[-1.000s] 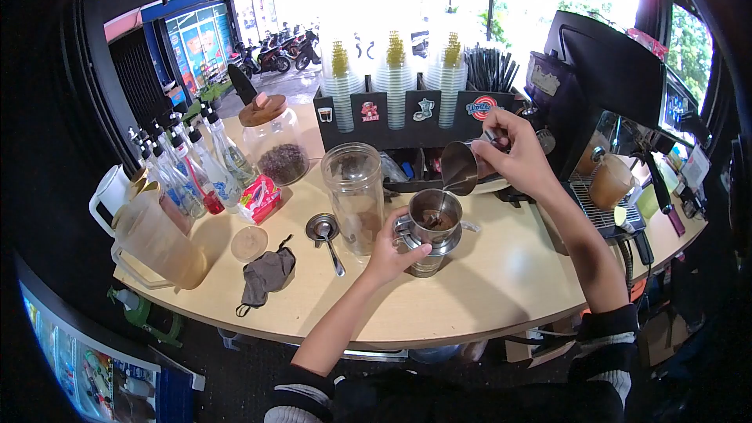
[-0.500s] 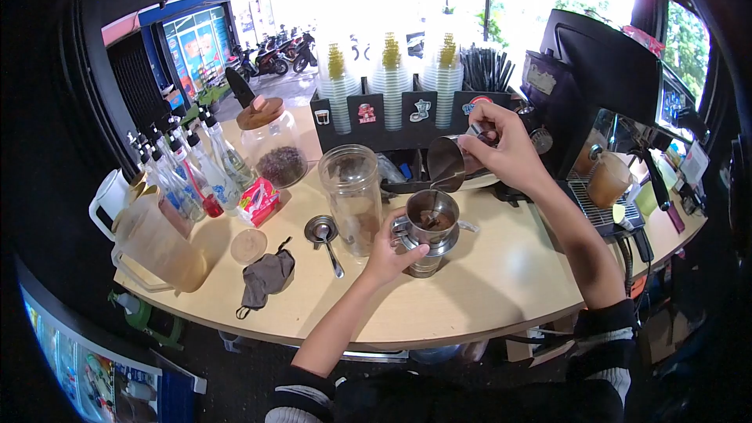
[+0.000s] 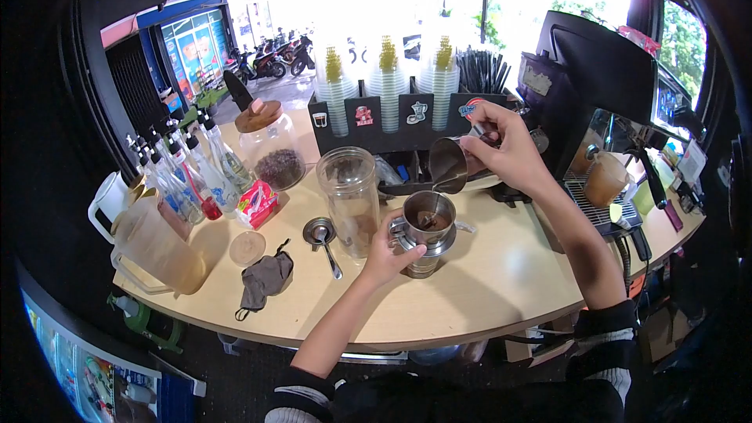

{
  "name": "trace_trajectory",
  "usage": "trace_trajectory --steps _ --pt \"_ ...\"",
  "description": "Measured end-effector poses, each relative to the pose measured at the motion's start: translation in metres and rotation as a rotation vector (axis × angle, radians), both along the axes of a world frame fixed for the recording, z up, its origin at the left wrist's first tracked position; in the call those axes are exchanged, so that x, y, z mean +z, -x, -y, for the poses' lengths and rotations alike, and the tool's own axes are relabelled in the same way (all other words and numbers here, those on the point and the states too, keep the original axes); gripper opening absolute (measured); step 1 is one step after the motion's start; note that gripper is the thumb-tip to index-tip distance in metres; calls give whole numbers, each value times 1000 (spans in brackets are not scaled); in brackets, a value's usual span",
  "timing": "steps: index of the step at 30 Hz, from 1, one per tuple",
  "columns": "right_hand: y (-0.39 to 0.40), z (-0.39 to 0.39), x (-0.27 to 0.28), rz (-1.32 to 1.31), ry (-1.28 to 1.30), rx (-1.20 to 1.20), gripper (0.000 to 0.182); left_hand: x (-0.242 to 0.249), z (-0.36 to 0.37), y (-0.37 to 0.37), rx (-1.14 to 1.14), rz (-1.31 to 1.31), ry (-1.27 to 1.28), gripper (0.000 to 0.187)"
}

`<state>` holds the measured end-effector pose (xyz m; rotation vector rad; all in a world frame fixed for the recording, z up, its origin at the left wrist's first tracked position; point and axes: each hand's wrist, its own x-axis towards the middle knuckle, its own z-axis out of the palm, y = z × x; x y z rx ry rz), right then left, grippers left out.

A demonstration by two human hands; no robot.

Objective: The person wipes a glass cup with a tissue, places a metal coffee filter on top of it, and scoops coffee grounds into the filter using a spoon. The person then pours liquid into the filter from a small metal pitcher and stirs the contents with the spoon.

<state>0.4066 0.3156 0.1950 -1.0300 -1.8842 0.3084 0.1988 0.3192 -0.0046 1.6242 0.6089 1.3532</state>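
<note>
My right hand [image 3: 501,145] grips a steel pitcher [image 3: 450,164] by its handle, tilted, with a thin stream falling from its lip into a metal drip filter [image 3: 429,215]. Brown contents show inside the filter, which rests on a metal cup [image 3: 423,267]. Around the filter's left side, my left hand [image 3: 385,254] is closed, thumb across its front. Just left stands a tall clear jar [image 3: 348,204]. A spoon [image 3: 332,259] leans on a small round metal dish [image 3: 318,231].
A glass jar of beans [image 3: 279,164], pump bottles [image 3: 188,176], a plastic pitcher [image 3: 153,247], a red packet [image 3: 258,202] and a dark cloth mask [image 3: 266,280] are on the left. A black cup holder [image 3: 384,121] stands behind, an espresso machine [image 3: 599,94] at right.
The stream from the pitcher continues, and the liquid in the filter looks slightly higher. Both hands keep nearly the same place; the view has shifted a little.
</note>
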Motion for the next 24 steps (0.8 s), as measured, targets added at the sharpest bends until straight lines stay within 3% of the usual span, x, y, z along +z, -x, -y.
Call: trace_trajectory --steps 7,19,24 --pt "-5 0 -2 13 -69 -6 21 2 1 -1 15 -7 7 70" --pt "3 15 3 -71 63 45 26 0 0 0 -6 -11 34 70" --pt "1 15 3 12 -26 2 21 -1 -1 1 -5 -16 44 71"
